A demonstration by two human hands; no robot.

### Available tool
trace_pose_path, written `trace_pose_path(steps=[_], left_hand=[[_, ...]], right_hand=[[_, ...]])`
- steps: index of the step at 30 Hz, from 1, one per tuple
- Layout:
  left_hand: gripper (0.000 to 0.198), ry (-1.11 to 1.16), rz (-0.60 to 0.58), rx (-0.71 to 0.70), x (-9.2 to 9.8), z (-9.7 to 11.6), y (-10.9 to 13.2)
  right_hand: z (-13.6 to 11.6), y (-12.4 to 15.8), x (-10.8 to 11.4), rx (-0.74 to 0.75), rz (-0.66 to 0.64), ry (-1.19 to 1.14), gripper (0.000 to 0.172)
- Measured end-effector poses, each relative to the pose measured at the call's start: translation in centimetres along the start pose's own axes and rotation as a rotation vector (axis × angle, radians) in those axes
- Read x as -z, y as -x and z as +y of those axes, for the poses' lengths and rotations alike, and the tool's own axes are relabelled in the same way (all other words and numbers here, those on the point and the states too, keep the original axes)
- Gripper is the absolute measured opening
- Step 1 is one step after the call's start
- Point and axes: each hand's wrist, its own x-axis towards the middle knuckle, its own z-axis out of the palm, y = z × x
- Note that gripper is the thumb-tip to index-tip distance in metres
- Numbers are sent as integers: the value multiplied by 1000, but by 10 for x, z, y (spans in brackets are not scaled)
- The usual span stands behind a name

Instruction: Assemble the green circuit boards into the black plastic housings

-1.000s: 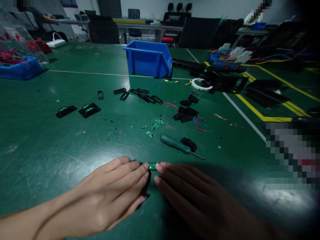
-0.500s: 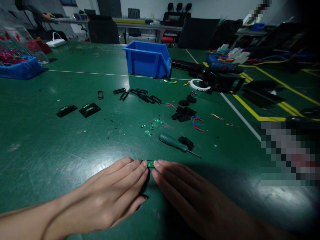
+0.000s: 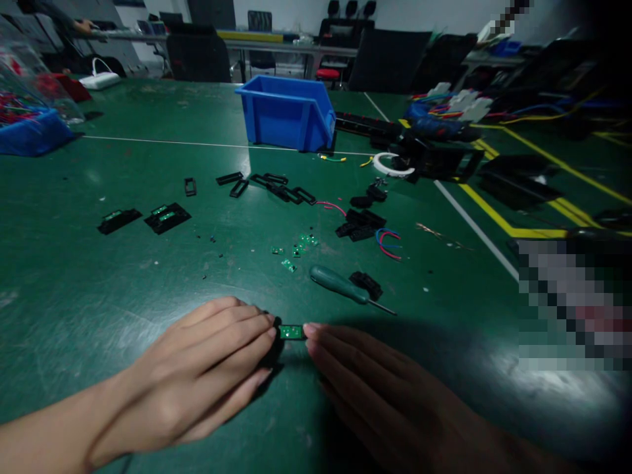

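Note:
My left hand point(image 3: 197, 382) lies low on the green table point(image 3: 99, 296), its fingers curled over a small black housing point(image 3: 271, 357). A little green circuit board point(image 3: 291, 332) sits in the housing and shows between my two hands. My right hand point(image 3: 375, 395) rests flat in shadow with fingers stretched out, a fingertip touching the board's right end. A green-handled screwdriver point(image 3: 340, 284) lies just beyond the hands, beside a loose black part point(image 3: 366, 284).
Several small green boards point(image 3: 296, 250), black frames point(image 3: 276, 184), finished black pieces point(image 3: 158, 217) and red and blue wires point(image 3: 388, 240) are scattered mid-table. A blue bin point(image 3: 286, 115) stands behind, a white tape roll point(image 3: 390, 164) to its right. Another person's hand works at the far left.
My left fingers have drawn back to the left, so more of the green board shows between the hands. The right hand has hardly moved. The view has shifted slightly.

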Motion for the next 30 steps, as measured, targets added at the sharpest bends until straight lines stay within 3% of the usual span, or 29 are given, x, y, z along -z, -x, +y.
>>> trace_pose_path(steps=[3,6,10,13,17,22,30], left_hand=[[42,23,11,30,1,-2,-2],[38,17,-4,73,0,-5,-3],[37,20,-11,95,-2,-8,-3],[37,12,-29,99,-5,-8,-7],[38,-19,-43,122,-9,-8,-17],[27,-17,-57,182,-9,-9,-20],[20,21,-85,195,-9,-10,-18]], right_hand=[[1,-3,-2,-43,72,-70,37],[0,-4,-5,-200,111,-236,34],[-4,-10,-5,-589,186,-745,24],[-5,-18,-4,-780,221,-1106,24],[-4,-24,-7,-848,196,-1376,33],[0,-26,-8,-898,188,-1491,42],[-2,-33,-5,-1057,288,-1688,38]])
